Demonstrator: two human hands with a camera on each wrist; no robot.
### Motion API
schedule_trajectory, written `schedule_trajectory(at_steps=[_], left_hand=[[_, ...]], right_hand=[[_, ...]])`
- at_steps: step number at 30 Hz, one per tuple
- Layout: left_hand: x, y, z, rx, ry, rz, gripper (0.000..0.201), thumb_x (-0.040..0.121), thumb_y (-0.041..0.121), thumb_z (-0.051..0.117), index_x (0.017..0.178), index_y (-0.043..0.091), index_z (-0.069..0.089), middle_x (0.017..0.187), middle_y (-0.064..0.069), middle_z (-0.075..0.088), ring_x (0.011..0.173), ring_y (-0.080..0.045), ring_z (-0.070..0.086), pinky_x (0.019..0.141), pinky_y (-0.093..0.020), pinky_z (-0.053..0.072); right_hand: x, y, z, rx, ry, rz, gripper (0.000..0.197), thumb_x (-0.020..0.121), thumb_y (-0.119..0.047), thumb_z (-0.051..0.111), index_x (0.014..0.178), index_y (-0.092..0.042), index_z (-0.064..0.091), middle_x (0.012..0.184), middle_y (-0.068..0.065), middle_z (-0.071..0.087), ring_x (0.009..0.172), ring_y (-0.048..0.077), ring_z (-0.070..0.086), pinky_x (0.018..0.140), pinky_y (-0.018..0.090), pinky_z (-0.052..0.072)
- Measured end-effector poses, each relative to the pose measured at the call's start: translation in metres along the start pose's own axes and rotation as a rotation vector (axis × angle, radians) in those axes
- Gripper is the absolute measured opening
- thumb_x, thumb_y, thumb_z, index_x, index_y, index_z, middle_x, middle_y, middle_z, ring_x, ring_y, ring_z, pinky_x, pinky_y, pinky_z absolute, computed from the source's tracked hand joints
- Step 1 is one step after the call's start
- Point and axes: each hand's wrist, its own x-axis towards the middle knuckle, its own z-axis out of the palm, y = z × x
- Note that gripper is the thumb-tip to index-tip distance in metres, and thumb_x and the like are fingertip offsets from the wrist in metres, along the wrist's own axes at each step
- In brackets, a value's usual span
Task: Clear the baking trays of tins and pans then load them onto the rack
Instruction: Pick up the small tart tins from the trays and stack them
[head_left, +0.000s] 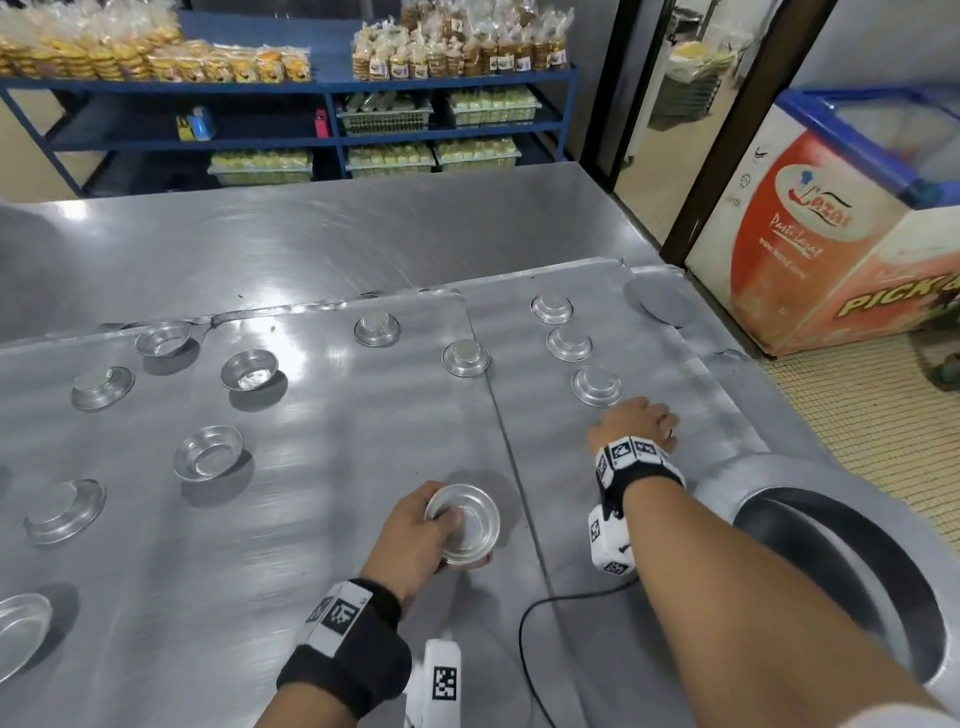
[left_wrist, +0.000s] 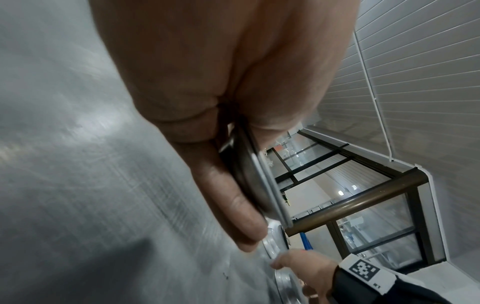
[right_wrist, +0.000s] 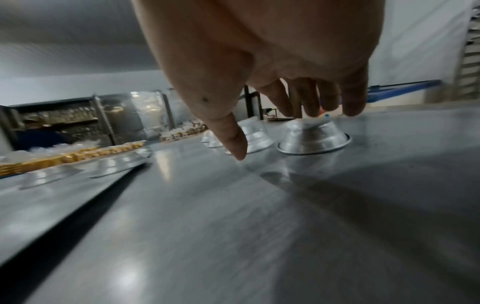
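1 tin (head_left: 464, 525) sits gripped in left hand (head_left: 415, 535), right hand (head_left: 636, 426) apart.

Two bare forearms reach forward, each with a black wristband carrying white coded markers. The left hand (head_left: 415, 535) is low and near the body, its thumb and curled fingers gripping a tin (head_left: 464, 522) by the rim. The right arm stretches farther out; the right hand (head_left: 635, 427) is palm down, fingers (right_wrist: 306, 98) spread and pointing downward, thumb apart, holding nothing.
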Motion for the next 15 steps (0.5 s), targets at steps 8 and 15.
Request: schedule_trajectory(at_steps=[8, 15], left_hand=[[0.004, -0.008, -0.010, -0.001, 0.037, -0.002, 0.016, 0.096, -0.012, 0.050, 0.105, -0.006, 0.062, 0.103, -0.030, 0.065, 0.089, -0.048, 0.070, 0.068, -0.048, 0.062], [-0.013, -0.011, -0.014, 0.003, 0.055, -0.015, 0.019, 0.096, -0.013, 0.049, 0.105, -0.004, 0.063, 0.104, -0.027, 0.065, 0.096, -0.051, 0.068, 0.072, -0.054, 0.062]], right_hand=[[0.057, 0.009, 0.011, -0.020, 0.019, 0.181, 0.053, 0.097, -0.018, 0.048, 0.143, 0.004, 0.032, 0.147, 0.021, 0.033, 0.134, 0.036, 0.031, 0.103, 0.049, 0.039], [0.045, 0.012, 0.009, 0.026, 0.053, 0.167, 0.037, 0.092, -0.014, 0.057, 0.126, -0.007, 0.045, 0.133, 0.019, 0.039, 0.119, 0.039, 0.045, 0.097, 0.044, 0.043]])
